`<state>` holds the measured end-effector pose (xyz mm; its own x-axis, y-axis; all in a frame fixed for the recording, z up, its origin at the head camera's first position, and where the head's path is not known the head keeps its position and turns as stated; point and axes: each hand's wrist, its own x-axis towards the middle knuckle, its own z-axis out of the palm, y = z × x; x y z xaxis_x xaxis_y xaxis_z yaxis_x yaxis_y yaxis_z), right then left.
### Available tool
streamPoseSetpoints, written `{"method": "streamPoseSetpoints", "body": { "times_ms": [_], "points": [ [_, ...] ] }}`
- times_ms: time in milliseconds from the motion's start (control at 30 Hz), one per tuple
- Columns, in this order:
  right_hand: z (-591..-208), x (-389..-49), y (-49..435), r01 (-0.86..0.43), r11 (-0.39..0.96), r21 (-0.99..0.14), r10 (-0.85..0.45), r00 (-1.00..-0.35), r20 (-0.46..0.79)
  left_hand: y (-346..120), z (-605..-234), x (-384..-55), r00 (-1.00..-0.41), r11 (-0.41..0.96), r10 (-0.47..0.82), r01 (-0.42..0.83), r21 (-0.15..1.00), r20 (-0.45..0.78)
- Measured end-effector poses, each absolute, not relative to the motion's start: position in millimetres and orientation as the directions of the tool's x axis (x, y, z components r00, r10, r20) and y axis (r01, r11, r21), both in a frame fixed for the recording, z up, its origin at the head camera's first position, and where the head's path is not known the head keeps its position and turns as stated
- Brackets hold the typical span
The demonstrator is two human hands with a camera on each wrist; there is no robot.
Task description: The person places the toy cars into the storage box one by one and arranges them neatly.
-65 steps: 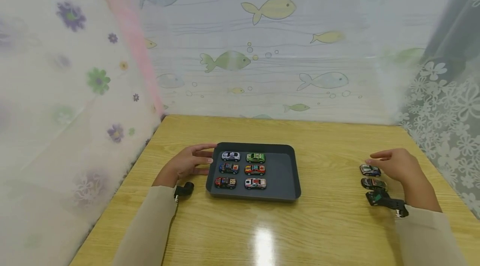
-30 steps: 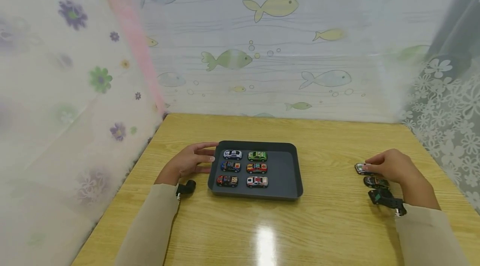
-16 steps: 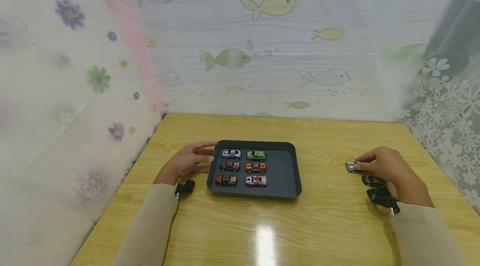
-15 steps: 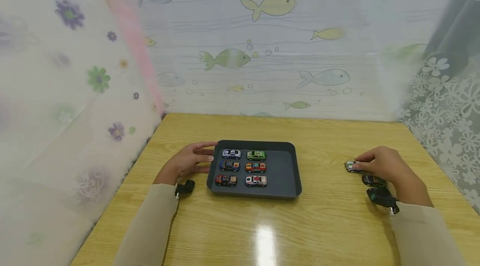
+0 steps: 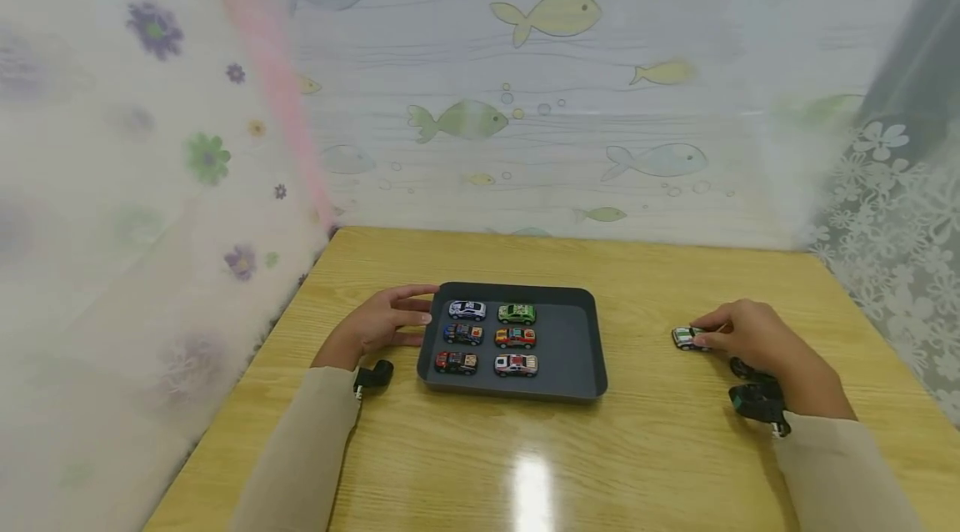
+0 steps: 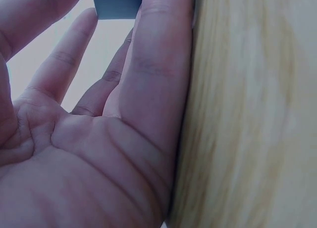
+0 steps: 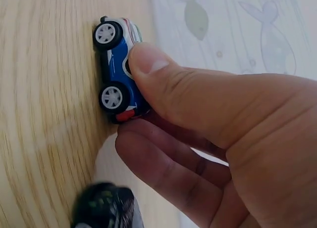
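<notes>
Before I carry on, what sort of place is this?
Probably a screened-off work corner: a wood-grain table, a fish-print sheet behind it and a flower-print sheet on the left.

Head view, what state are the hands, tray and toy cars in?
Tray, flat on the table, right part bare.
Six tray cars, upright, two columns of three.
White-and-green car, upright, wheels toward the table.
Dark car, outside the tray, partly hidden.
Left hand, fingers spread at the tray's left side.
Right hand, pinching the white-and-green car.

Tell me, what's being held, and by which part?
The right hand pinches a toy car by its long sides; the left hand only touches the tray.
</notes>
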<state>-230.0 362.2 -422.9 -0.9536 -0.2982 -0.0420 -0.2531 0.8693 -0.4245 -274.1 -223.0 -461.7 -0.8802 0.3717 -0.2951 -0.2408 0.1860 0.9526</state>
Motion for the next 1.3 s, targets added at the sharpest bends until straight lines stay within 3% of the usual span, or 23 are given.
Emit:
{"method": "streamPoseSetpoints", "body": {
  "times_ms": [467, 800, 1300],
  "points": [
    [-418, -235, 343, -0.319, 0.853, -0.413, -0.352, -0.936, -0.004, -223, -463, -273, -0.883, 0.173, 0.362, -0.251, 0.952, -0.298],
    [-399, -239, 317, -0.382, 0.830, -0.406, -0.378, -0.921, 0.094, -225, -464, -274, -0.884, 0.168, 0.358, -0.256, 0.952, -0.301],
    [-388, -254, 270, -0.426, 0.778, -0.462, -0.415, -0.900, 0.131, -222, -461, -274, -0.884, 0.176, 0.359, -0.250, 0.952, -0.299]
  ]
}}
